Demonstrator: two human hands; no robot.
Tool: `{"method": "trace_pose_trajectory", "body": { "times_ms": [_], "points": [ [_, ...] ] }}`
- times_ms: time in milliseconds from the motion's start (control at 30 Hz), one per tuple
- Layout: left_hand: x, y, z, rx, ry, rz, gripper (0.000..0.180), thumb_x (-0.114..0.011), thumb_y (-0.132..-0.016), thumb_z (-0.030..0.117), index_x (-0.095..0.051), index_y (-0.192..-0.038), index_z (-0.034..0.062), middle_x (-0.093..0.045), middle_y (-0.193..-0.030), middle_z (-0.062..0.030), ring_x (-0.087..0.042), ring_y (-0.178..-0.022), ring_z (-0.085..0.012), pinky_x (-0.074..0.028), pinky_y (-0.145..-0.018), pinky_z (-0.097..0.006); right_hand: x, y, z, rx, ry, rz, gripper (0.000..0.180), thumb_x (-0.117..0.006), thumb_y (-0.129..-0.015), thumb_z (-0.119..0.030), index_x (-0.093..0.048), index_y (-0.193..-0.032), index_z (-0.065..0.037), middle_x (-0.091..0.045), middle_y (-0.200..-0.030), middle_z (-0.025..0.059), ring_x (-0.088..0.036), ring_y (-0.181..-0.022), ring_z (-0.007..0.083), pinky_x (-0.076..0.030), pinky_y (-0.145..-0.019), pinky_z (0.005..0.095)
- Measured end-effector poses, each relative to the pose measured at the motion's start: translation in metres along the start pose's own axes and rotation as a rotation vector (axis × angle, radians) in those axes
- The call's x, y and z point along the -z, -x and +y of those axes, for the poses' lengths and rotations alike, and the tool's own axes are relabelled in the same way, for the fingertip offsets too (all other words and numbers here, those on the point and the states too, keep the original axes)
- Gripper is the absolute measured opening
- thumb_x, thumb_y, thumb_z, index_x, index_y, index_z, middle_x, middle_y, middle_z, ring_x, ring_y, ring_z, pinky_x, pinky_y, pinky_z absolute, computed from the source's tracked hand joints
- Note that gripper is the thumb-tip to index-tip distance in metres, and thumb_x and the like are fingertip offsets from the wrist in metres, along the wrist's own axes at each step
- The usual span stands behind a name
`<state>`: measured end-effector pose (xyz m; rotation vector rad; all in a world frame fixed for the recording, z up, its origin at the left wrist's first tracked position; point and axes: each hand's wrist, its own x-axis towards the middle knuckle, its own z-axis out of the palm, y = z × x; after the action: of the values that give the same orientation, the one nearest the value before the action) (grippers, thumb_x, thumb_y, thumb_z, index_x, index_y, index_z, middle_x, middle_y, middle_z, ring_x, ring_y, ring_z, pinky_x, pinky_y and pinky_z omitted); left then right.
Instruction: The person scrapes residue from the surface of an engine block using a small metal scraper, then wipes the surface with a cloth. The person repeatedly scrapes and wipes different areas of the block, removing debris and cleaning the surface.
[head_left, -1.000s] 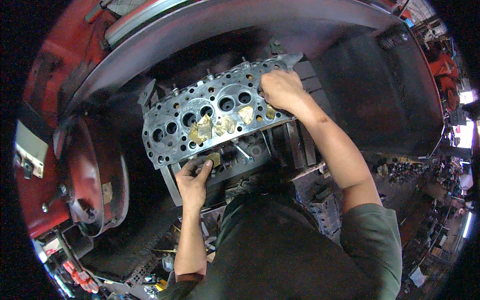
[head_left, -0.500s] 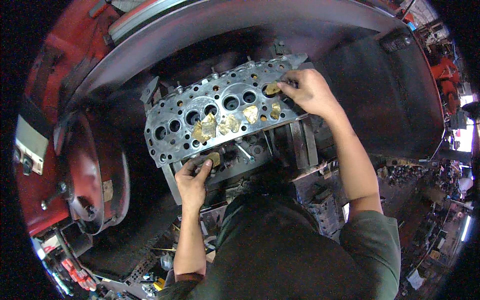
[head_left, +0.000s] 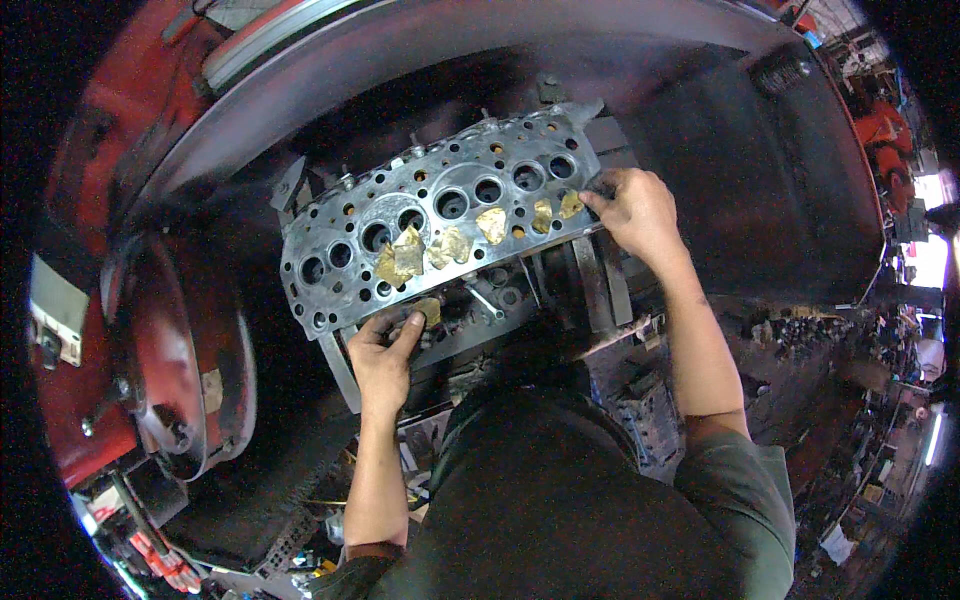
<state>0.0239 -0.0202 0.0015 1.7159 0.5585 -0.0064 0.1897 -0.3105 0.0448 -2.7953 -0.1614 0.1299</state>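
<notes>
A grey metal engine cylinder head with many round holes lies tilted before me. My left hand is below its near edge, thumb and fingers pinching a gold-brown scrap that resembles worn sandpaper. At the right end, my right hand pinches the side of another gold-brown scrap that rests on the metal face. Several similar pieces lie along the near edge: a folded scrap, a crumpled scrap, a lighter scrap and a narrow scrap.
Metal legs support the head inside a large dark bin with a curved rim. A wrench-like tool lies beneath the near edge. On the left stands a red round metal cover. Workshop clutter fills the right side.
My right hand has moved its scrap off a large hole at the right end, toward the near edge beside the narrow scrap. My left hand stays about where it was, still holding its piece.
</notes>
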Motion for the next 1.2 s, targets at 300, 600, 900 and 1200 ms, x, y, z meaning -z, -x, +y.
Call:
{"method": "trace_pose_trajectory", "body": {
  "times_ms": [300, 600, 900, 1200],
  "points": [
    [0.001, 0.005, 0.004, -0.008, 0.025, -0.019, 0.022, -0.074, -0.087, 0.011, -0.070, -0.101, -0.0057, -0.070, -0.085, -0.0046, -0.059, -0.073, -0.0093, -0.047, -0.068, -0.024, -0.008, 0.009, -0.014, 0.213, -0.045, 0.057, 0.029, -0.067, -0.085, -0.026, -0.070, -0.108, -0.009, -0.067, -0.097, 0.0183, -0.063, -0.095, 0.0379, -0.050, -0.083, 0.0487],
    [-0.005, 0.007, 0.011, -0.030, 0.042, -0.061, 0.023, -0.073, -0.087, 0.011, -0.071, -0.102, -0.0055, -0.071, -0.087, -0.0061, -0.061, -0.076, -0.0099, -0.048, -0.071, -0.024, -0.018, 0.015, -0.019, 0.443, -0.239, 0.152, 0.023, -0.073, -0.079, -0.015, -0.068, -0.099, -0.006, -0.064, -0.097, 0.0130, -0.062, -0.094, 0.0366, -0.051, -0.083, 0.0440],
    [-0.021, 0.013, 0.052, 0.029, 0.155, -0.140, 0.020, -0.073, -0.087, 0.006, -0.070, -0.101, -0.0077, -0.072, -0.088, -0.0096, -0.064, -0.074, -0.0114, -0.051, -0.071, -0.025, -0.027, 0.071, -0.034, 0.913, -0.460, 0.510, 0.021, -0.076, -0.066, 0.000, -0.074, -0.086, -0.007, -0.069, -0.102, 0.0104, -0.068, -0.091, 0.0280, -0.056, -0.079, 0.0406],
    [-0.022, 0.016, 0.070, -0.072, 0.306, -0.208, 0.018, -0.073, -0.086, 0.005, -0.069, -0.101, -0.0050, -0.071, -0.090, -0.0072, -0.064, -0.078, -0.0098, -0.051, -0.072, -0.024, -0.035, 0.080, -0.043, 0.997, -0.529, 0.319, 0.029, -0.073, -0.070, -0.001, -0.073, -0.097, -0.009, -0.067, -0.113, 0.0118, -0.066, -0.103, 0.0330, -0.055, -0.088, 0.0432]
  ]
}}
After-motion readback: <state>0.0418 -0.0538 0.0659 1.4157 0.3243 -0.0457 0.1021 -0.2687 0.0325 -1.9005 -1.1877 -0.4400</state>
